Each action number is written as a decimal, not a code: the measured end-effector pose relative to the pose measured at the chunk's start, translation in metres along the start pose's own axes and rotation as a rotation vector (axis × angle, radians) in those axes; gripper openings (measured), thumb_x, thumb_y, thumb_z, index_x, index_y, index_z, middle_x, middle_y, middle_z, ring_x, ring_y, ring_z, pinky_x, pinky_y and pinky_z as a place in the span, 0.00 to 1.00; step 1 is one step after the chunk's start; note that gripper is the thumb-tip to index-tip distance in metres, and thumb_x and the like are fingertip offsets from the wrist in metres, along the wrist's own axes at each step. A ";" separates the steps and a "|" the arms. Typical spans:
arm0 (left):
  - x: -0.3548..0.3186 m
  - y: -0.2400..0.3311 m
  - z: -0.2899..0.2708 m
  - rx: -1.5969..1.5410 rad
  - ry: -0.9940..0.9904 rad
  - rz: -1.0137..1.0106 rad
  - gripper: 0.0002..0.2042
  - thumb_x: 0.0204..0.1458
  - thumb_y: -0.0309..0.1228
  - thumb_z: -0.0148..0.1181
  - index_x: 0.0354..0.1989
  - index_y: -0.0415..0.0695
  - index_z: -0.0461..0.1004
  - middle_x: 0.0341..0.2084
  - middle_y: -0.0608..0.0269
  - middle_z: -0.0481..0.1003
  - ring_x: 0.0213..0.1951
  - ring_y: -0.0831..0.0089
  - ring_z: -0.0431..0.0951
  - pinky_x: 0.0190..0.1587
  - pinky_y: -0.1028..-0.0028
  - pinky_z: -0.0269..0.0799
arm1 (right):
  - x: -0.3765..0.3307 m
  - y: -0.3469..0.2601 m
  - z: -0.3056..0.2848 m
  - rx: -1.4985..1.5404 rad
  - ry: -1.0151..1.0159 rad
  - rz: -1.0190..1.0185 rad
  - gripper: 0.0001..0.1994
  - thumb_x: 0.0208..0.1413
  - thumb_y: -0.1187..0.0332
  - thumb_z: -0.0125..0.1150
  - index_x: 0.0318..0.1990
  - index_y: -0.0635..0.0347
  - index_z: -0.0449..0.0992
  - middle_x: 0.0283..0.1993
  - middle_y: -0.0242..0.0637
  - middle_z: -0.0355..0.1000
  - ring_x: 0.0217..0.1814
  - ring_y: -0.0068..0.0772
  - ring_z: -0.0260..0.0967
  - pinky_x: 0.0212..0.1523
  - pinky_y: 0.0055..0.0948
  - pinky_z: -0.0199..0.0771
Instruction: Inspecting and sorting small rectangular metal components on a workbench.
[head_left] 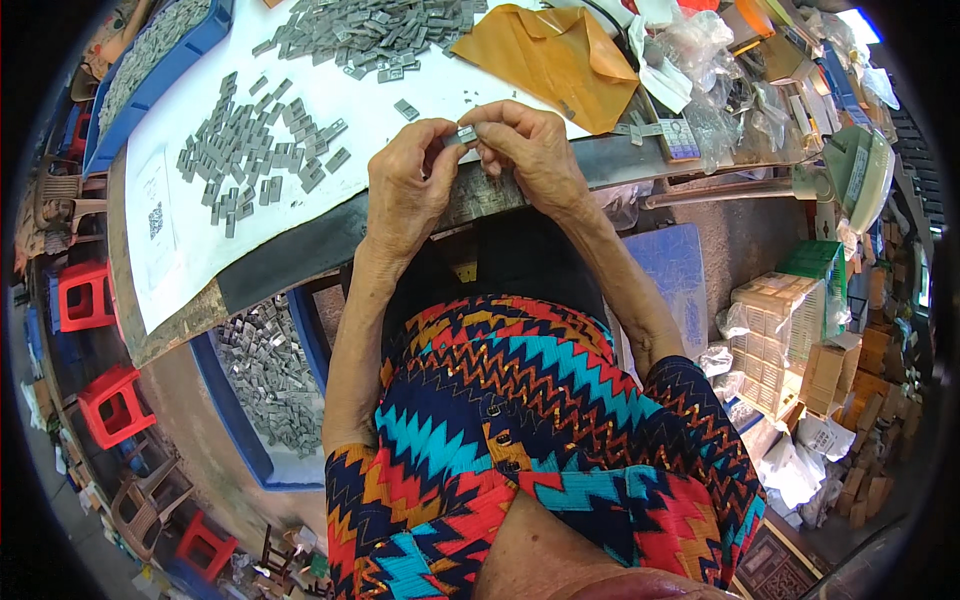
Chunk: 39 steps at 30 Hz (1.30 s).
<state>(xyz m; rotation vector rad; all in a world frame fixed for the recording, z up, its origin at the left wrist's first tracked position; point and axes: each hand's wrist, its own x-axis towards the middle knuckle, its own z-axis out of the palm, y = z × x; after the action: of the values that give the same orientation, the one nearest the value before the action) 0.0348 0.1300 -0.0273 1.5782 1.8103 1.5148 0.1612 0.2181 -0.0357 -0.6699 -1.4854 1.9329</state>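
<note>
Between the fingertips of both hands, just above the table's front edge, is a small grey rectangular metal piece. My left hand pinches its left end with thumb and forefinger. From the other side my right hand grips it, fingers curled and partly hiding it. A single similar piece lies on the white sheet just beyond my left hand. Further left is a loose spread of such pieces, and a denser heap sits at the far side.
A blue bin of small parts stands at the far left. Another blue tray of grey pieces sits below the table. Brown paper lies beyond my right hand, near plastic bags and a lamp. Red stools stand left.
</note>
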 end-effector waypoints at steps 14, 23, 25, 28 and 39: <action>-0.002 -0.002 0.001 0.156 0.015 0.112 0.09 0.43 0.21 0.59 0.34 0.37 0.71 0.22 0.60 0.72 0.21 0.78 0.70 0.25 0.79 0.66 | 0.003 -0.001 0.008 -0.221 0.060 -0.048 0.06 0.48 0.74 0.55 0.34 0.67 0.73 0.22 0.28 0.68 0.18 0.12 0.58 0.19 0.11 0.57; -0.005 -0.007 0.001 0.144 0.029 0.115 0.09 0.43 0.22 0.59 0.34 0.37 0.71 0.22 0.59 0.72 0.21 0.76 0.71 0.24 0.78 0.66 | 0.006 0.001 0.010 -0.210 0.062 -0.077 0.04 0.47 0.74 0.55 0.29 0.66 0.73 0.19 0.25 0.66 0.17 0.10 0.57 0.16 0.11 0.55; -0.005 -0.009 0.000 0.195 0.024 0.127 0.09 0.43 0.22 0.59 0.35 0.37 0.71 0.23 0.58 0.72 0.21 0.75 0.71 0.24 0.77 0.67 | 0.006 0.001 0.012 -0.195 0.078 -0.040 0.04 0.47 0.75 0.54 0.30 0.66 0.73 0.19 0.25 0.65 0.17 0.11 0.57 0.16 0.11 0.55; -0.003 -0.012 -0.004 0.260 0.002 0.118 0.10 0.42 0.22 0.59 0.35 0.38 0.71 0.25 0.58 0.72 0.22 0.72 0.72 0.24 0.76 0.68 | 0.007 0.004 0.012 -0.127 0.055 -0.019 0.05 0.48 0.74 0.53 0.31 0.67 0.73 0.19 0.26 0.66 0.16 0.11 0.57 0.16 0.11 0.55; 0.033 -0.042 -0.052 0.354 0.105 -0.003 0.08 0.42 0.26 0.58 0.31 0.39 0.72 0.25 0.57 0.72 0.26 0.66 0.72 0.30 0.72 0.67 | 0.008 -0.006 0.005 -0.161 0.076 0.002 0.10 0.49 0.74 0.52 0.38 0.72 0.71 0.26 0.34 0.69 0.22 0.15 0.61 0.21 0.13 0.63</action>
<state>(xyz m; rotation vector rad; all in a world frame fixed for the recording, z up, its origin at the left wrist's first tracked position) -0.0391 0.1388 -0.0282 1.6703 2.2382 1.3538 0.1527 0.2220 -0.0290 -0.8070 -1.6042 1.7817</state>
